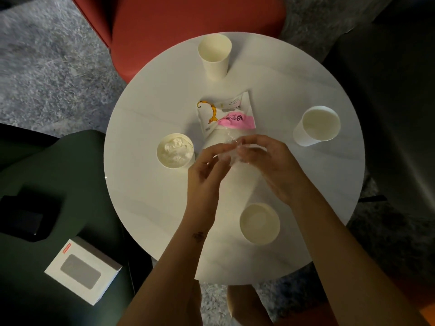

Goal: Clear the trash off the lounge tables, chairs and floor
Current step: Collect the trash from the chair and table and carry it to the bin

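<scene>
Over the round white table (146, 189), my left hand (207, 170) and my right hand (270, 165) both pinch a thin clear plastic bag (229, 152) that hangs between them. A white snack wrapper (226, 112) with a pink patch and an orange giraffe lies at the table's middle, just beyond the hands. Several paper cups stand around it: one at the far edge (215, 56), one at the right (317, 129), one near me (260, 223), and one at the left stuffed with crumpled tissue (175, 150).
A red chair (188, 24) stands beyond the table. A dark green seat (70, 184) at the left carries a white box (83, 270) and a black object (26, 217). A dark seat (388, 114) is at the right. Grey carpet (47, 67) surrounds everything.
</scene>
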`<move>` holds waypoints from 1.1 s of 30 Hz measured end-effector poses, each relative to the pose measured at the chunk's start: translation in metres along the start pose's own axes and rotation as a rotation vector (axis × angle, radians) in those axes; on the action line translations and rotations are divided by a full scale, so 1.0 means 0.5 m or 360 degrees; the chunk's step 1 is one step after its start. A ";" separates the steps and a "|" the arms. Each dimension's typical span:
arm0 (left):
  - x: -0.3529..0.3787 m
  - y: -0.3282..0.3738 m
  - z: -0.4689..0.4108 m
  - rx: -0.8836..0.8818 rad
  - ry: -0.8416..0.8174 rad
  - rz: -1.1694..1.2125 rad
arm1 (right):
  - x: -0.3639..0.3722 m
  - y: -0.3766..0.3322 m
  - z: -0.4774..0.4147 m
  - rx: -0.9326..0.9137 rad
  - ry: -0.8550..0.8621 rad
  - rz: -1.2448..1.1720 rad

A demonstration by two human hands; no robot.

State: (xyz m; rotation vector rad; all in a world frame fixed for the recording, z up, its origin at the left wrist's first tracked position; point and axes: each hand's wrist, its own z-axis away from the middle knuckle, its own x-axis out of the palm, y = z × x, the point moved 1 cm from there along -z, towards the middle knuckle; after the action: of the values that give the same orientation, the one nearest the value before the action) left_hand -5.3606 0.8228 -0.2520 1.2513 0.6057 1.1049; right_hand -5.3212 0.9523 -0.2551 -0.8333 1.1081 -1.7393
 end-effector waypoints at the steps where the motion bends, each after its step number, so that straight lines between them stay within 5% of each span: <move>1: -0.008 0.006 -0.001 0.0053 0.0044 -0.0086 | 0.011 -0.002 -0.006 -0.0067 0.0043 0.0077; 8: -0.097 0.051 -0.021 0.0289 0.0560 -0.0879 | 0.140 0.002 -0.060 -0.0424 0.0324 0.0454; 12: -0.152 0.044 -0.035 0.0245 0.0797 -0.1258 | 0.204 0.000 -0.088 -0.0683 0.0262 0.0958; 19: -0.181 0.011 -0.067 0.0411 0.0733 -0.1948 | 0.215 0.025 -0.085 -0.0849 0.0344 0.1834; 26: -0.199 -0.008 -0.075 0.0178 0.0348 -0.1886 | 0.226 0.038 -0.076 -0.0569 0.0130 0.1914; 33: -0.221 0.003 -0.052 0.0412 0.0274 -0.1631 | 0.239 0.050 -0.100 -0.0350 -0.0051 0.2227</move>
State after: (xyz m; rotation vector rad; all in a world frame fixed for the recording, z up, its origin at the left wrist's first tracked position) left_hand -5.4272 0.7346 -0.2788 0.8480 1.3551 0.2666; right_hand -5.4023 0.8534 -0.2881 -0.0502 1.3489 -0.4307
